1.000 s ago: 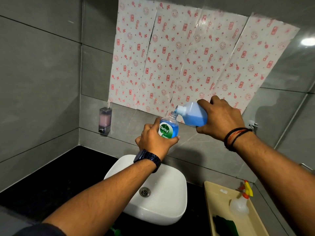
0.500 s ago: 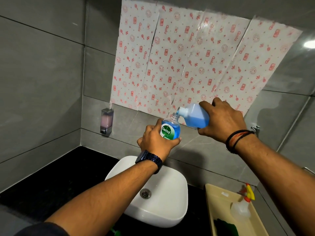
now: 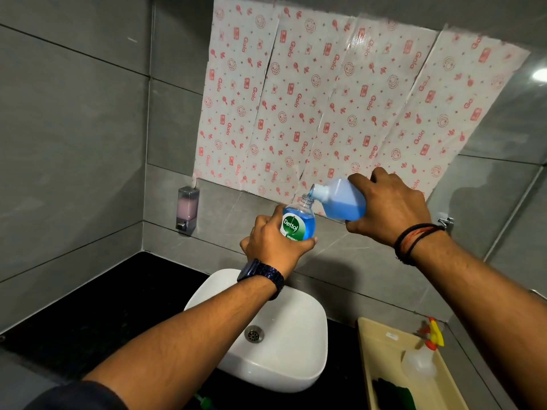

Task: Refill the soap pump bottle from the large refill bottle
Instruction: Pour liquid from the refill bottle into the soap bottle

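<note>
My left hand point(image 3: 272, 242) grips a small clear soap bottle point(image 3: 299, 221) with a green Dettol label and blue liquid inside; its neck is open, with no pump on it. My right hand point(image 3: 384, 207) holds the large translucent refill bottle point(image 3: 340, 201), tilted almost flat, its white spout right above the small bottle's neck. Blue liquid fills the lower side of the refill bottle. Both bottles are held in the air above the white basin point(image 3: 302, 359).
A black counter point(image 3: 118, 303) surrounds the basin. At the right stands a beige tray point(image 3: 381, 350) with a clear spray bottle point(image 3: 420, 361) and a dark green cloth point(image 3: 390, 395). A wall soap dispenser point(image 3: 187, 208) hangs at the left. Patterned paper point(image 3: 325, 108) covers the wall behind.
Both hands and bottles keep almost the same pose. The blue liquid in the small bottle stands a little higher. The camera has shifted slightly.
</note>
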The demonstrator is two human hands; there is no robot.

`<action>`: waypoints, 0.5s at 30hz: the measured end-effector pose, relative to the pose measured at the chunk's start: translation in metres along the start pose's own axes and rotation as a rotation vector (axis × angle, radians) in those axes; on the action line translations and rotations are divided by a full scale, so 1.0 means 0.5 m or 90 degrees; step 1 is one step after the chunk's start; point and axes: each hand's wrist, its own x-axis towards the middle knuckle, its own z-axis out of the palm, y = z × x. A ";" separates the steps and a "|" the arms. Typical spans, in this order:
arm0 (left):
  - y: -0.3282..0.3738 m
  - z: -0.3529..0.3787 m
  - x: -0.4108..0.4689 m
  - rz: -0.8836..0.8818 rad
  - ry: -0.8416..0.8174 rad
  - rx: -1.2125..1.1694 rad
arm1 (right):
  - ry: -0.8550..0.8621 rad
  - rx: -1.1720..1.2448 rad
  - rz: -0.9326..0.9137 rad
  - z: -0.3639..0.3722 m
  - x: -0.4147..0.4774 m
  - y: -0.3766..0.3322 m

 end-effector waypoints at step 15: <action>0.002 0.001 -0.002 0.003 0.005 0.002 | 0.006 -0.003 0.001 0.002 -0.002 0.006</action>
